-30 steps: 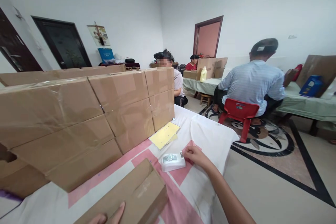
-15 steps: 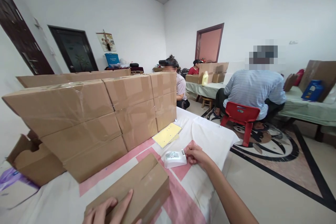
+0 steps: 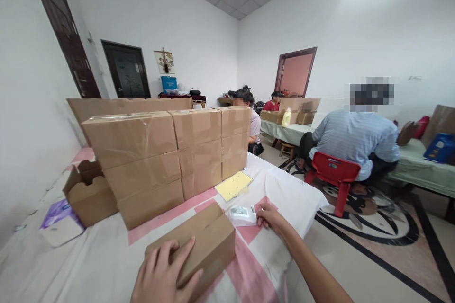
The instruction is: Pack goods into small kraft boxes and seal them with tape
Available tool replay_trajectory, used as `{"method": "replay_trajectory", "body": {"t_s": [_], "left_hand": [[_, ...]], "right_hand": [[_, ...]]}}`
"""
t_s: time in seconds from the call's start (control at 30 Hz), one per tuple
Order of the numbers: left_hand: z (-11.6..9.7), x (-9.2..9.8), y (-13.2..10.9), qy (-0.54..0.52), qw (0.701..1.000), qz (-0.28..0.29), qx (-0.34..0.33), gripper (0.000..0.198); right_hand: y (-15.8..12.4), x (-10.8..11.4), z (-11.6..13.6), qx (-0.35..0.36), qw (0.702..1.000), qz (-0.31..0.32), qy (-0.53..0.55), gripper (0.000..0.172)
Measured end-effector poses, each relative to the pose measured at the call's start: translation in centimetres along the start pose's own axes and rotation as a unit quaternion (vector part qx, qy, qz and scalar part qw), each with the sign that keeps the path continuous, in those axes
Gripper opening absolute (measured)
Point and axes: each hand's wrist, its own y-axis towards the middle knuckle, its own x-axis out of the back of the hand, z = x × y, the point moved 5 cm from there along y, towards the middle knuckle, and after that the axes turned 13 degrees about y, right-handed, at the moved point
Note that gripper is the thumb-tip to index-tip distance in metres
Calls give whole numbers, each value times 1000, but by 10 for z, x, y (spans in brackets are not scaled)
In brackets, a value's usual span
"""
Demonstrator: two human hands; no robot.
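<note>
Under my left hand (image 3: 167,272) lies a closed cardboard box (image 3: 202,236); the fingers are spread over its top and near side. My right hand (image 3: 268,215) has its fingers pinched together at the right end of a white tape dispenser (image 3: 242,216), just beyond the box. Whatever those fingers grip is too small to make out. A yellow sheet (image 3: 233,186) lies behind the dispenser, beside a three-high stack of taped cardboard boxes (image 3: 159,161).
An open carton (image 3: 92,199) and a purple-and-white tissue pack (image 3: 61,222) are at the left on the cloth-covered table (image 3: 103,265). A person in a blue shirt (image 3: 355,137) sits on a red chair (image 3: 336,170) at the right. Other people sit farther back.
The view has shifted left and upward, showing more of the left table side. My left hand shows more fully on the box. My right hand stays at the dispenser.
</note>
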Motion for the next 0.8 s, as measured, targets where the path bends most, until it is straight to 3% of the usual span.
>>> {"method": "replay_trajectory", "body": {"t_s": [0.1,0.3,0.43,0.6,0.7,0.8], "left_hand": [[-2,6,0,-7,1000,10,-6,44],[-7,16,-13,11,999,-34,-19,45],[-29,27,-15,37,999,-29,8,41],[-67,48,-9,68,996,8,65,44],[-60,54,8,11,998,61,10,43],[-34,50,33,-52,982,111,-141,30]], "right_hand": [[-12,5,7,37,999,-32,23,20],[-63,-2,18,129,987,-56,80,37],[-98,-29,31,148,984,-23,94,42],[-135,-78,69,164,981,64,81,36],[-152,-102,89,158,981,102,48,32],[-161,-120,97,122,983,133,19,34]]}}
